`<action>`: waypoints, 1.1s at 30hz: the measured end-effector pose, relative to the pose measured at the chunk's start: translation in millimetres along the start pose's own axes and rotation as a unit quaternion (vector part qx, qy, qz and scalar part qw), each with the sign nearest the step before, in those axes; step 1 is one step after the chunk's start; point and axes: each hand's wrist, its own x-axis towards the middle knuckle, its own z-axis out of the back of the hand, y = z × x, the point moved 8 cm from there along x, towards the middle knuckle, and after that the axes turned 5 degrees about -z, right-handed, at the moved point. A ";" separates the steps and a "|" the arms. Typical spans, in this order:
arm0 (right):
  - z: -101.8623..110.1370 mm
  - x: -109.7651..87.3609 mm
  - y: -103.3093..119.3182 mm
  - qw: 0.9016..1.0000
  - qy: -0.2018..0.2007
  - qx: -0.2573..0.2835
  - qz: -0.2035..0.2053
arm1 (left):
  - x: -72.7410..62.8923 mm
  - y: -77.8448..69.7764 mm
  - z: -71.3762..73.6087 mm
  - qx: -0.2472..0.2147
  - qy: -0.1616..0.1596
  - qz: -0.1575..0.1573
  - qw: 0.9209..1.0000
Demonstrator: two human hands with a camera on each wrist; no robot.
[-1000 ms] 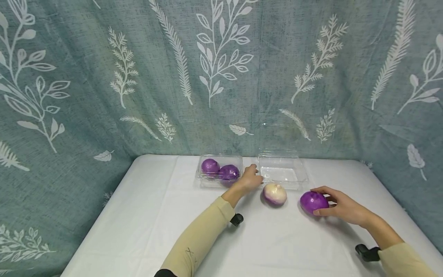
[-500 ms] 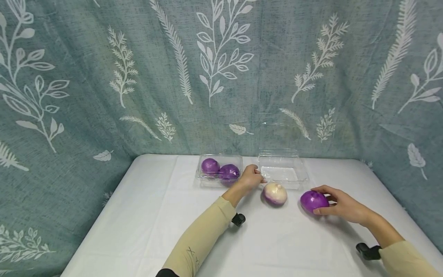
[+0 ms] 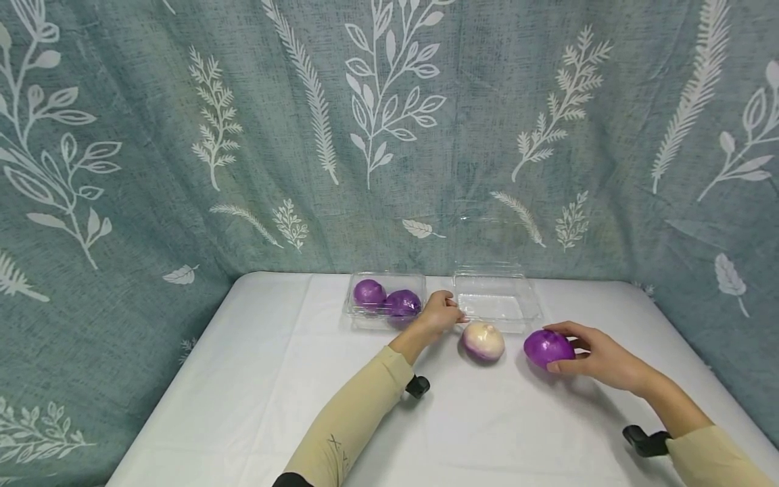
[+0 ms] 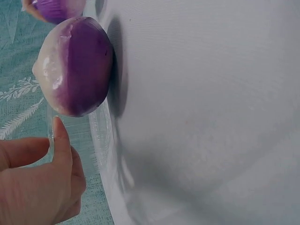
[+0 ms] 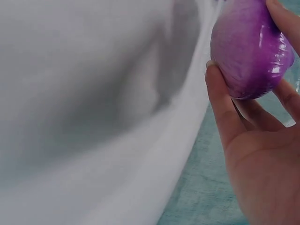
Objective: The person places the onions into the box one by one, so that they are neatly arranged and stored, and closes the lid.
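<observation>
My right hand grips a glossy purple turnip, thumb in front and fingers behind. In the right wrist view, the turnip is paler toward the white cloth. My left hand pinches the front left edge of an open clear plastic box, whose lid stands raised at the back. Its thumb and finger meet on that thin edge in the left wrist view. A white-and-purple turnip sits on the cloth just in front of the box, close to the left fingertips.
Left of the left hand stands a second clear box holding two purple turnips. White cloth covers the table, and a leaf-patterned blue-green curtain hangs right behind it.
My right hand has lifted the purple turnip slightly and shifted it a little left. The left hand stays at the open box's edge.
</observation>
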 end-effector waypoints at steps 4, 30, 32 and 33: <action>4.8 5.3 12.5 1.000 -0.016 -0.007 0.007 | 0.3 -0.4 -0.9 -0.002 0.003 -0.001 1.000; -2.5 53.7 43.3 0.988 -0.151 -0.014 0.022 | 2.6 1.8 -0.6 -0.039 0.002 -0.007 0.999; -5.1 58.8 41.3 0.988 -0.153 -0.014 0.022 | 2.5 2.4 -0.8 -0.039 0.003 -0.009 0.999; -6.4 61.3 40.4 0.988 -0.152 -0.014 0.022 | 2.3 2.7 -0.9 -0.040 0.003 -0.008 0.999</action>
